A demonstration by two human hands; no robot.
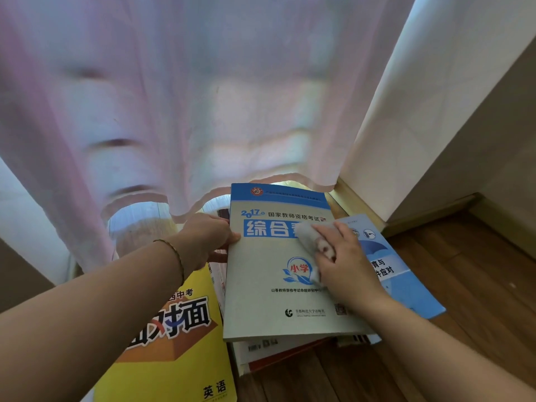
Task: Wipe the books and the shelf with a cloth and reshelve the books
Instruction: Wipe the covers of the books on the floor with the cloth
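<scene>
Single head view, looking forward and down, close over floor by curtain.

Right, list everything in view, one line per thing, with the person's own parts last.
grey exam book: 1, grey with blue top band, top of the pile on the floor
yellow workbook: 1, yellow, on the floor, left of the pile
blue booklet: 1, blue, right of the pile, partly under the grey exam book
lower books: number unclear, white and orange edges, under the grey exam book
cloth: 1, white, on the grey cover under the right hand
curtain: 1, sheer pink-white, hanging behind
wooden floor: brown
bracelet: 1, thin, left wrist
left hand: holds the book's left edge
right hand: presses the cloth
</scene>
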